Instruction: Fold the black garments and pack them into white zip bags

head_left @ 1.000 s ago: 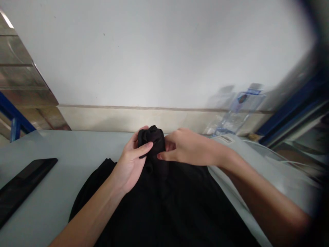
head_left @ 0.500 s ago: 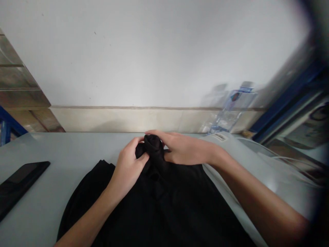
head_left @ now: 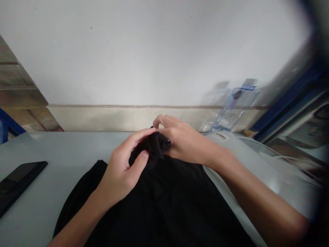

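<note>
Both hands pinch bunched top of black garment [head_left: 164,202], which lies on grey worktop [head_left: 64,151]. L hand [head_left: 120,171]: thumb + fingers closed on fabric. R hand [head_left: 180,140]: fingertips closed on same bunch. Black phone [head_left: 17,181] at left, well apart.

two bare hands, left hand [head_left: 120,171] and right hand [head_left: 180,142]; one black fabric garment [head_left: 159,202]; one flat black phone [head_left: 17,181] at nine o'clock; one clear plastic bottle [head_left: 231,111] at two o'clock.
</note>
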A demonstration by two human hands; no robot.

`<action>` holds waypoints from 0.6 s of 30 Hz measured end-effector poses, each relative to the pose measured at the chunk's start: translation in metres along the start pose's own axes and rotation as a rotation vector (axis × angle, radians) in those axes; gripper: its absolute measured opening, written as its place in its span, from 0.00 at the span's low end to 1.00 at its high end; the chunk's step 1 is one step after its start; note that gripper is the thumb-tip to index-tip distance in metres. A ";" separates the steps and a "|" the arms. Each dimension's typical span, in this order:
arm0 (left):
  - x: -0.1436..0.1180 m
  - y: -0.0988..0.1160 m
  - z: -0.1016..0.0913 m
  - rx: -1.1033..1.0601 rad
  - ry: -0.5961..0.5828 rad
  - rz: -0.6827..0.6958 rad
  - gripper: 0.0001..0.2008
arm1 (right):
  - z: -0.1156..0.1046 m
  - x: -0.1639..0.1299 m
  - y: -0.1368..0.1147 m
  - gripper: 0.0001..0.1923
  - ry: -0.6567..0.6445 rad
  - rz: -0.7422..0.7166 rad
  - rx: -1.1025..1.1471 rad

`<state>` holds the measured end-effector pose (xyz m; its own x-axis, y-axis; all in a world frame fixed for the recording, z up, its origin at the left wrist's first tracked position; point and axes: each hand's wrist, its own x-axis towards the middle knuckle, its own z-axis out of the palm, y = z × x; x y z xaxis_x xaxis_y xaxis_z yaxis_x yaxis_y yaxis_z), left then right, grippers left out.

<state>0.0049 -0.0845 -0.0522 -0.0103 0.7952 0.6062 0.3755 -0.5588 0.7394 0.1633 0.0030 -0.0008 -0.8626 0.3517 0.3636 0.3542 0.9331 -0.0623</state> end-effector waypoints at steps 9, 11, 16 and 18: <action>0.009 0.010 -0.007 -0.578 0.216 -0.438 0.29 | -0.033 -0.001 -0.017 0.11 -0.062 0.033 0.357; 0.011 0.009 -0.010 -0.721 0.233 -0.499 0.32 | -0.041 -0.005 -0.013 0.05 -0.069 0.120 0.360; 0.013 0.003 -0.019 -0.901 0.040 -0.665 0.28 | -0.060 -0.016 0.002 0.11 -0.192 0.245 0.257; 0.013 -0.003 -0.020 -0.893 -0.020 -0.731 0.26 | -0.067 -0.020 0.005 0.12 -0.222 0.248 0.247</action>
<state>-0.0147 -0.0768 -0.0410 0.0630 0.9967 -0.0507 -0.5037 0.0755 0.8606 0.2070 -0.0045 0.0541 -0.8284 0.5508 0.1020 0.4872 0.7984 -0.3539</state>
